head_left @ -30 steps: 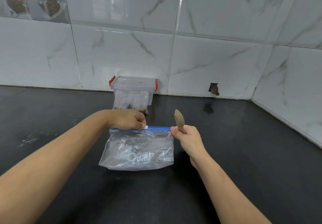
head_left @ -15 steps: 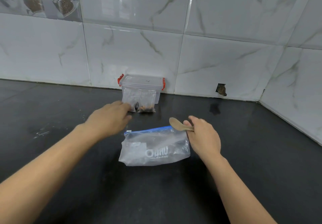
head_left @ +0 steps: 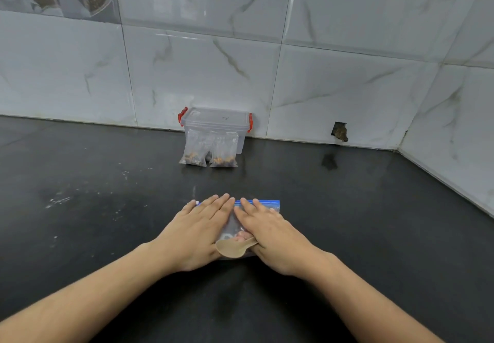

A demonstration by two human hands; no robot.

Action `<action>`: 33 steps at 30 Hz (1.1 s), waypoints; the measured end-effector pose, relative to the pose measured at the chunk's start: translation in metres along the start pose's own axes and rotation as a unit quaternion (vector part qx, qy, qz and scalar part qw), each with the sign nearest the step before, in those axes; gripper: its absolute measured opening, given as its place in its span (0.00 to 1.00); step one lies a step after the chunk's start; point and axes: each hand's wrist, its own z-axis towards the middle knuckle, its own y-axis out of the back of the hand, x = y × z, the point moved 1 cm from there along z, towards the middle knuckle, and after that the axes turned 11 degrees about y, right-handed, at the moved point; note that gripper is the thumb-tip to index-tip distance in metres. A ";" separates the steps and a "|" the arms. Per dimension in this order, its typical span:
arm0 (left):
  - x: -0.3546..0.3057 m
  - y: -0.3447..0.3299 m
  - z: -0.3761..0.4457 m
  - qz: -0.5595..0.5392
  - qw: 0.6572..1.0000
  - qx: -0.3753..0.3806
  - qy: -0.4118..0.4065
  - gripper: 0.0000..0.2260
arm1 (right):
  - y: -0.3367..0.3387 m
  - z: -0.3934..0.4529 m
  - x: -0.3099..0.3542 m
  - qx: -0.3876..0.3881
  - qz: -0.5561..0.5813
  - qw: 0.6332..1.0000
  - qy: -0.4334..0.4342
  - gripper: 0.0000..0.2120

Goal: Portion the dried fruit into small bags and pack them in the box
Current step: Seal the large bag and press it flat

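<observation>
My left hand [head_left: 199, 231] presses flat on the zip bag [head_left: 270, 205]; at three o'clock, my right hand [head_left: 270, 235], fingers flat, apparently thumb-clamps the wooden spoon [head_left: 232, 249].

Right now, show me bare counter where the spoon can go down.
Bare counter lies right of the zip bag, toward the corner wall. Left of the left hand is open too. Crowded: the small bags fronting the box.

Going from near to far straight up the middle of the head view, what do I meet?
wooden spoon → zip bag's blue seal strip → two small filled bags → clear box with red latches → tiled wall.
</observation>
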 end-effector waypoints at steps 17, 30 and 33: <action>-0.050 0.007 0.089 -0.028 0.959 -0.281 -0.002 0.20 | 0.030 -0.054 -0.051 0.006 -0.066 0.961 -0.268 0.26; -0.077 0.011 0.152 -0.532 0.833 -0.034 0.149 0.21 | 0.021 -0.068 -0.065 0.001 -0.052 0.966 -0.255 0.27; -0.092 0.015 0.171 -0.579 0.805 -0.030 0.128 0.22 | 0.022 -0.065 -0.076 -0.015 -0.050 0.952 -0.303 0.25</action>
